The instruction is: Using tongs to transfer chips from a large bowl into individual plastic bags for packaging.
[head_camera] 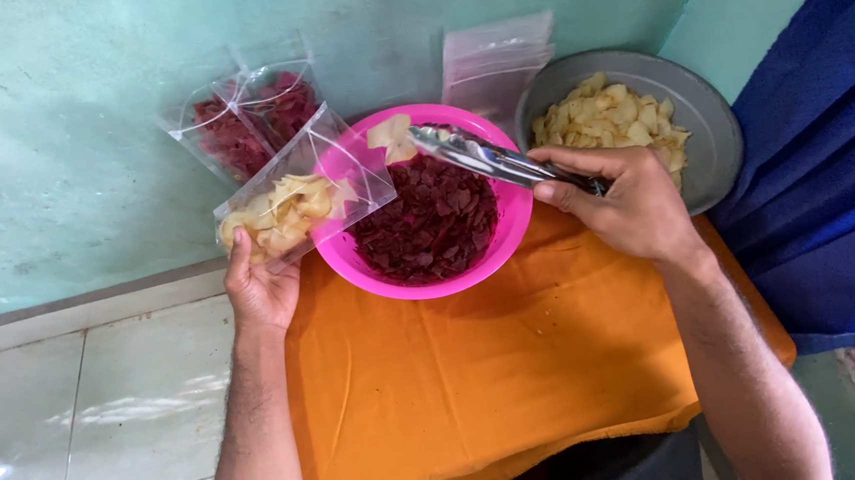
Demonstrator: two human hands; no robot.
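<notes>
A clear bag [289, 201] of pale chips is gripped from below by the left hand [262, 287]. Metal tongs [487, 158], squeezed in the closed right hand [625, 201], pinch a pale chip [390, 137] beside the bag's mouth, above the pink bowl [507, 229] between both hands. A grey pan [710, 120] sits beyond the right hand.

Orange cloth [477, 367] over white tiled floor [89, 414], pink bowl [507, 234] at cloth's 12 o'clock, grey pan [711, 130] at 2 o'clock, sealed bags of red chips [248, 117] at 10 o'clock
</notes>
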